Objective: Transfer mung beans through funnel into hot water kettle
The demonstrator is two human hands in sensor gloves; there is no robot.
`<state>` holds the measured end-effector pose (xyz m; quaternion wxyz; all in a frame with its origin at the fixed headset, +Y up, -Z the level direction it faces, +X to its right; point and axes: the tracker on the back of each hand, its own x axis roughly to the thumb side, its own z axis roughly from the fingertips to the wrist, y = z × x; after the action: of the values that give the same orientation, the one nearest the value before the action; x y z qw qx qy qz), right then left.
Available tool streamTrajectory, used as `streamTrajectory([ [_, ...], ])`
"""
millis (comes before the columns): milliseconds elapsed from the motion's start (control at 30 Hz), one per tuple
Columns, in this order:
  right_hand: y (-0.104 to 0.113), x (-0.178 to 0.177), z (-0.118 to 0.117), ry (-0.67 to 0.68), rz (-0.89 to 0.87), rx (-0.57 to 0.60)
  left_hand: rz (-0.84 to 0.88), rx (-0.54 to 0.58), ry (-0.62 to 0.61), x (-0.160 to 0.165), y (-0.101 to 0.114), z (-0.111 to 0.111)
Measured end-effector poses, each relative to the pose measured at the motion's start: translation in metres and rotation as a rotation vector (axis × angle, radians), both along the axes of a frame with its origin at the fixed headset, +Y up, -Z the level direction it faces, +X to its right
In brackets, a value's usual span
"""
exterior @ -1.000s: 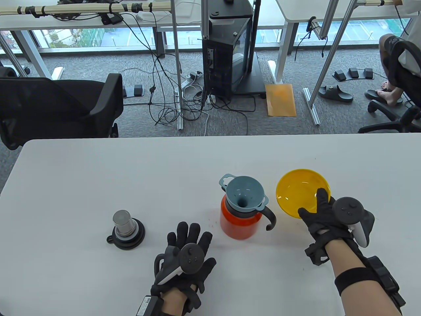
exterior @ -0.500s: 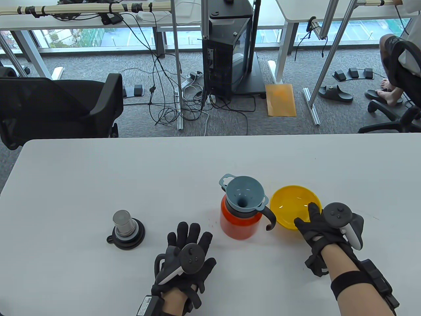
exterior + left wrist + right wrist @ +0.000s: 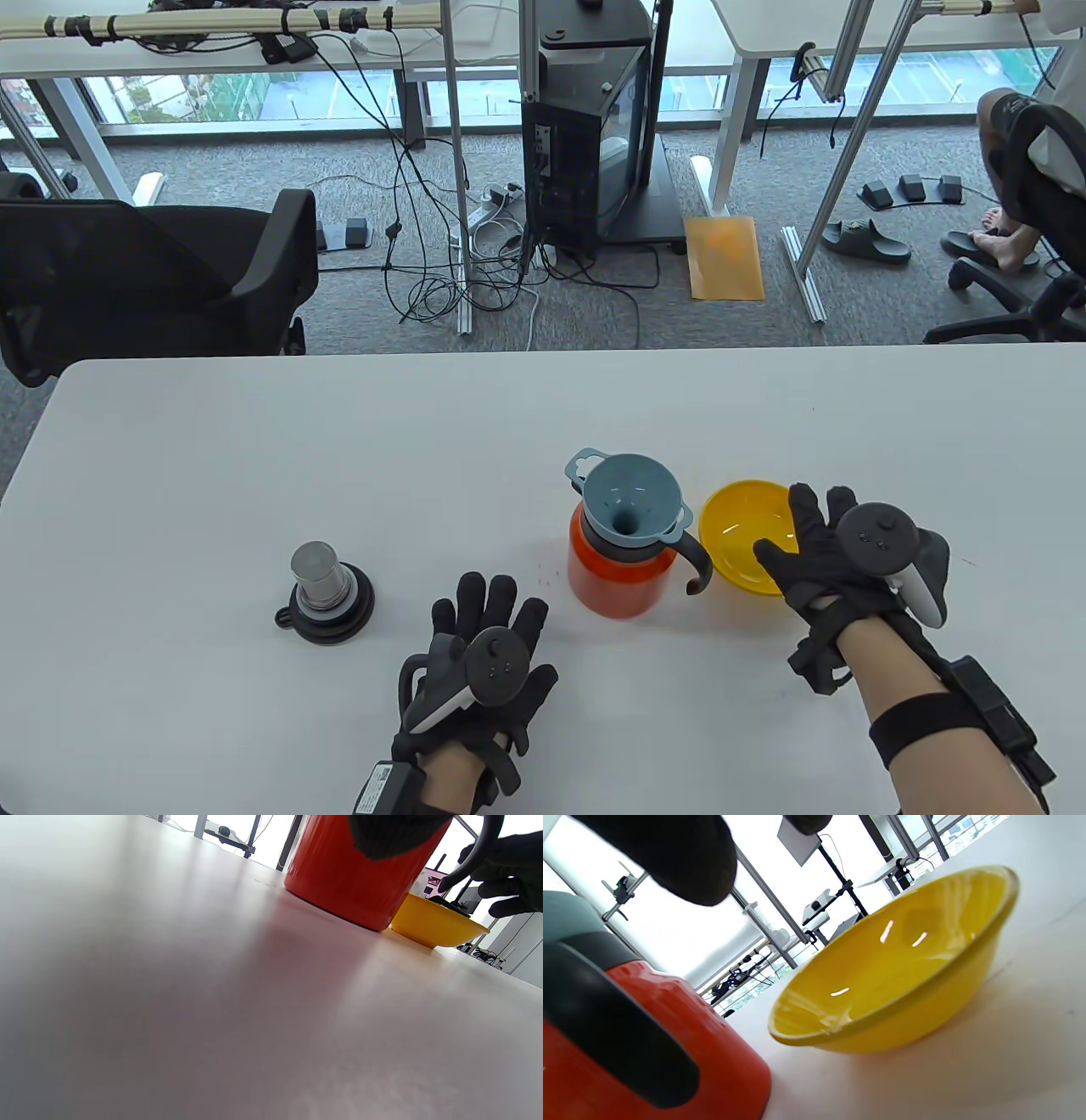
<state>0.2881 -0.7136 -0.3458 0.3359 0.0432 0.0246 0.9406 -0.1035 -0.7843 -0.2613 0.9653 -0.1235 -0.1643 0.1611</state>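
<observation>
Yellow bowl [image 3: 742, 543] set on white table [image 3: 254, 475], just beside orange kettle [image 3: 612, 581] at its 3 o'clock. Blue funnel [image 3: 628, 505] seated in kettle mouth. Right hand [image 3: 827, 552] over bowl's rim, fingers spread, seemingly not gripping. Left hand [image 3: 484, 658] flat at kettle's 7 o'clock, fingers splayed. Lid [image 3: 324, 586] at 9 o'clock.

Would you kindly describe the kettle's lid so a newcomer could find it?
On the white table, look left of the orange kettle, beyond the left hand. The lid stands alone: a black disc topped by a silver metal plug.
</observation>
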Motion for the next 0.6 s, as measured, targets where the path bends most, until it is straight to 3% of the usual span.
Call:
streamTrajectory([
  [233, 0.04, -0.047, 0.0, 0.18, 0.051, 0.125, 0.006, 0.0, -0.001, 0.0, 0.0, 0.0],
  [467, 0.055, -0.086, 0.007, 0.351, 0.173, 0.237, 0.016, 0.0, -0.002, -0.001, 0.0, 0.0],
  [600, 0.057, -0.098, 0.009, 0.376, 0.174, 0.281, 0.018, 0.0, -0.006, -0.001, 0.0, 0.0],
])
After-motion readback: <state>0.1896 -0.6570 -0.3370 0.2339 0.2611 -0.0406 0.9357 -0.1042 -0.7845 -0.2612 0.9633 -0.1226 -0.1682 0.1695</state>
